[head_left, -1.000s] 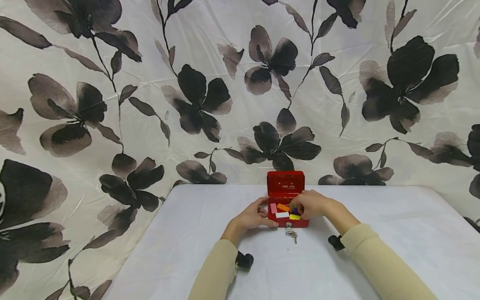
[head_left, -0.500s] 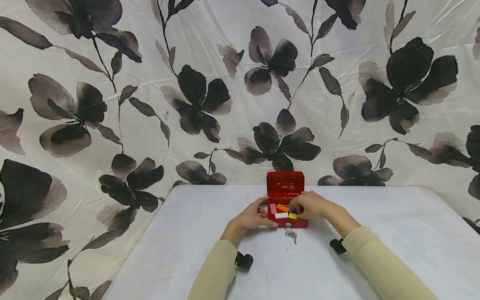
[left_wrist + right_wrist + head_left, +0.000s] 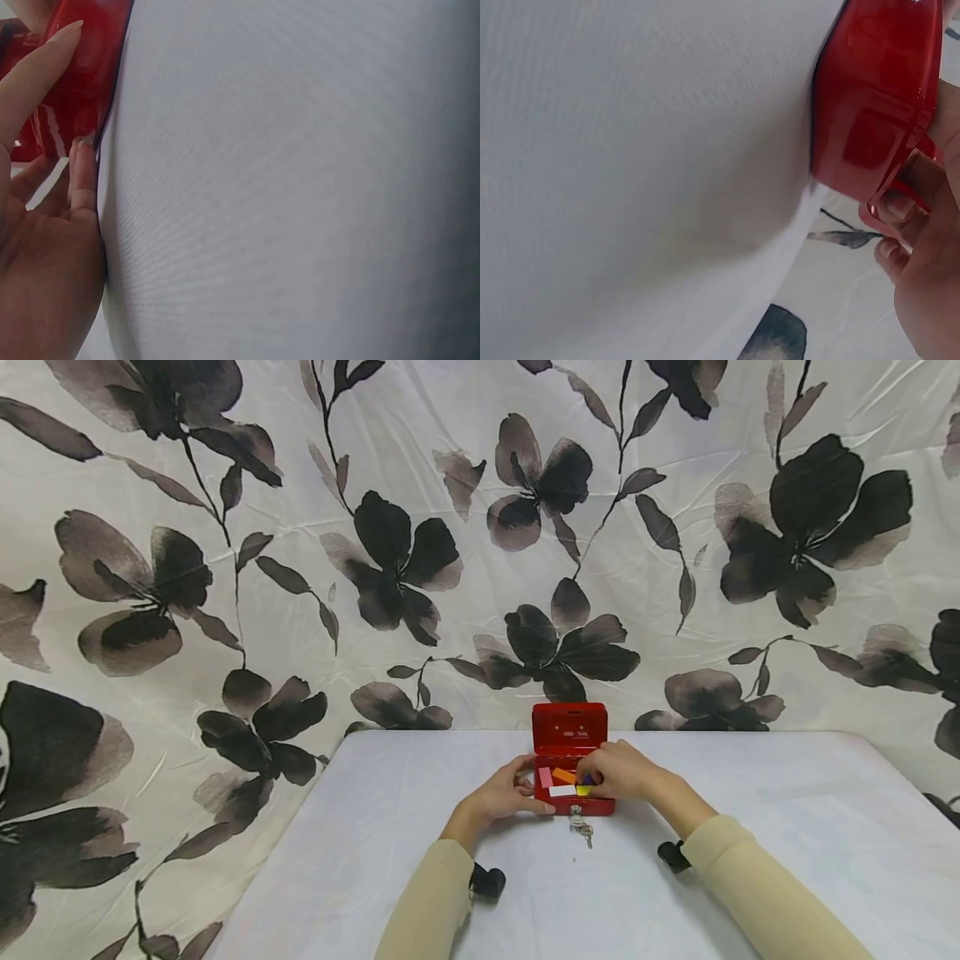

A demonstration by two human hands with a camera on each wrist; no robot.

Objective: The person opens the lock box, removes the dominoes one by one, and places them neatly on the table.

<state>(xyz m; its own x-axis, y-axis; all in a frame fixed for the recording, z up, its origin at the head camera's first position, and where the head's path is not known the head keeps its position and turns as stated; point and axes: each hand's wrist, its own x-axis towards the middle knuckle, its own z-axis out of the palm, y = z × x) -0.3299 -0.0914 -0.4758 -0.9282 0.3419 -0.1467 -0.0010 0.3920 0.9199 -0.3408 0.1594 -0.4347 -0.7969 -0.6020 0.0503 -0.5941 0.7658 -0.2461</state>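
Note:
A small red cash box stands near the table's far edge, its lid raised. Inside lie a pink block, an orange block, a white block, a yellow block and a dark blue block. My left hand holds the box's left side, thumb along the front wall and fingers against the side. Over the right rim, my right hand reaches in with bent fingers at the yellow and dark blue blocks. Its own fingers hide the contact, so a grip is unclear.
Keys hang from the lock on the box's front. A white cloth covers the table. Behind the table hangs a floral curtain. Black wrist cameras sit at both sleeves.
The yellow block has shifted slightly left, up to the white block, and more of it is now covered by my right fingers. My left hand stays at the box's side.

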